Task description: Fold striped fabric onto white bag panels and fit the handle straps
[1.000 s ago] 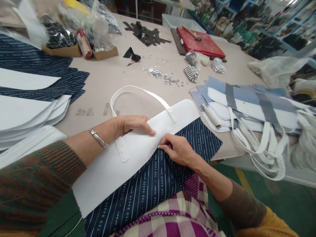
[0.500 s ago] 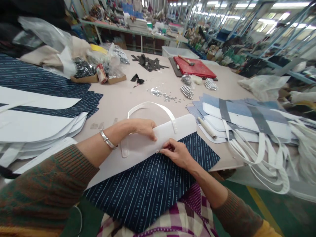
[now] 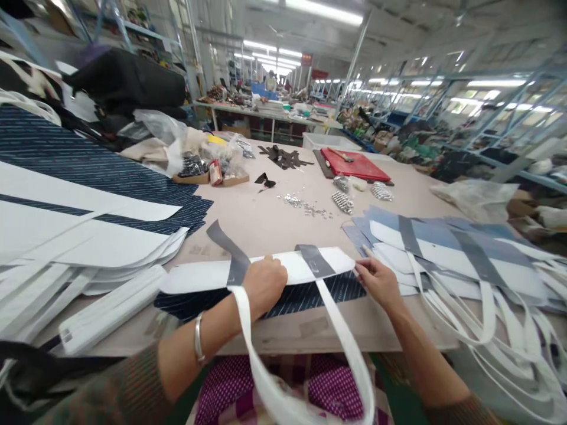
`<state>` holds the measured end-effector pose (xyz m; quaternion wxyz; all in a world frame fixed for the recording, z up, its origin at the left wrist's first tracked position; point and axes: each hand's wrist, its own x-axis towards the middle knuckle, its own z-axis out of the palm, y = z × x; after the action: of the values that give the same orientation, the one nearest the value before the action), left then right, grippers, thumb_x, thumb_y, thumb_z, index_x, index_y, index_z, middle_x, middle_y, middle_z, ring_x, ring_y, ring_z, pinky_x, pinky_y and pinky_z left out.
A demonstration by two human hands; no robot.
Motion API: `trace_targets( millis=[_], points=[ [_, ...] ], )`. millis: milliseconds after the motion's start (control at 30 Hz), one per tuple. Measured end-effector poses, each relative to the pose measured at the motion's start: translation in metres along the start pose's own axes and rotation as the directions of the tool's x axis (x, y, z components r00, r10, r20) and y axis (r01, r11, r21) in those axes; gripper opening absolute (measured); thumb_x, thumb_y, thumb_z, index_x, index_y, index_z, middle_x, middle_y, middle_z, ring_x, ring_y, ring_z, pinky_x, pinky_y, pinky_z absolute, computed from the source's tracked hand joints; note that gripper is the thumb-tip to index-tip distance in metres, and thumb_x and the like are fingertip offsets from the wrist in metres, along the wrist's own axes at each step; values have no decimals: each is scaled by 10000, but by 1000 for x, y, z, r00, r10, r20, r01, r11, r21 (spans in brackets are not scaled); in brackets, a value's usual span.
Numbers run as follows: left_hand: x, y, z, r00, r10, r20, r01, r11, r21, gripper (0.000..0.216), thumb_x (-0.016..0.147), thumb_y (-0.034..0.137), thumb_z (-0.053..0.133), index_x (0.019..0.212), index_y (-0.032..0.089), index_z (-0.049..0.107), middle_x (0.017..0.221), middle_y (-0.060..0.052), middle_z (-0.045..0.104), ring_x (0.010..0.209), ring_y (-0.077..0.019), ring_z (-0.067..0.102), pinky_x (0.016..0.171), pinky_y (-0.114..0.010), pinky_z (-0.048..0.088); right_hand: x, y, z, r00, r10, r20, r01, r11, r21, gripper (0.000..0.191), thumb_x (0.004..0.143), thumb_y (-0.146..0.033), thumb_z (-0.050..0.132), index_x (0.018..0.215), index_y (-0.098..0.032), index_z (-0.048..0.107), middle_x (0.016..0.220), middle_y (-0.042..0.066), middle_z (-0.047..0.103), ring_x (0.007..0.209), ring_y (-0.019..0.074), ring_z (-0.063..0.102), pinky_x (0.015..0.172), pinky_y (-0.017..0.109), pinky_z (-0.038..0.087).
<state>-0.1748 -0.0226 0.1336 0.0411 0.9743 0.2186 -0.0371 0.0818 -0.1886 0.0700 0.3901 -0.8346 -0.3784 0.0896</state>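
In front of me on the table lies a fabric bag panel (image 3: 190, 277), with a white band along its top and dark blue striped fabric (image 3: 305, 297) beneath. A white strap handle (image 3: 344, 333) loops down from it over the table's front edge. Two grey strips cross the white band; the left strip (image 3: 237, 255) sticks up, and the right strip (image 3: 316, 262) lies over it. My left hand (image 3: 266, 286) is closed on the band between the strips, its fingertips hidden. With thumb and fingers, my right hand (image 3: 380, 282) pinches the band's right end.
White and dark blue striped panels (image 3: 88, 236) are stacked at left, blue-grey ones with white straps (image 3: 443, 248) at right. Small metal pieces (image 3: 301, 203), dark scraps (image 3: 283, 157) and a hammer (image 3: 339, 154) on a red pad (image 3: 358, 165) lie farther back.
The panel has been turned over and laid on the table; its grey strips now show and the handle hangs toward me. My right hand has moved to the band's right end. The view has tilted up.
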Motion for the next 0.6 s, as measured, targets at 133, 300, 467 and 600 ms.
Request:
trace_targets(
  millis=[133,300,467,600],
  points=[
    [-17,23,34,998,-35,-59,35,999,-17,233,859,2,453,894,85,668,903,-145,668,926,-301,631,648,-386,570,41,-5,-1,999,-35,6,35,978,-205,266,878,-369,532,960,-160,673,742,36,708,688,183,687,729,340,546],
    [-25,40,51,992,-70,-103,66,997,-49,213,834,-9,494,849,110,670,840,-118,659,840,-295,639,611,-394,575,110,-22,32,987,-78,144,136,879,-457,253,938,-364,583,1074,-161,650,1076,61,681,989,191,648,915,423,511],
    [-28,44,71,979,-100,-179,87,993,-81,178,830,33,563,892,145,687,838,-72,660,797,-265,639,606,-373,581,164,-26,61,967,-50,251,209,721,-660,321,941,-367,582,1198,-174,595,1233,87,606,1070,218,611,918,448,518],
    [-33,39,94,929,-57,-367,45,998,-41,268,774,62,664,1033,122,698,934,-70,700,792,-241,635,609,-340,587,188,-27,71,943,-28,332,287,575,-766,337,937,-362,590,1213,-169,584,1234,91,600,1059,219,613,899,439,529]
  ],
)
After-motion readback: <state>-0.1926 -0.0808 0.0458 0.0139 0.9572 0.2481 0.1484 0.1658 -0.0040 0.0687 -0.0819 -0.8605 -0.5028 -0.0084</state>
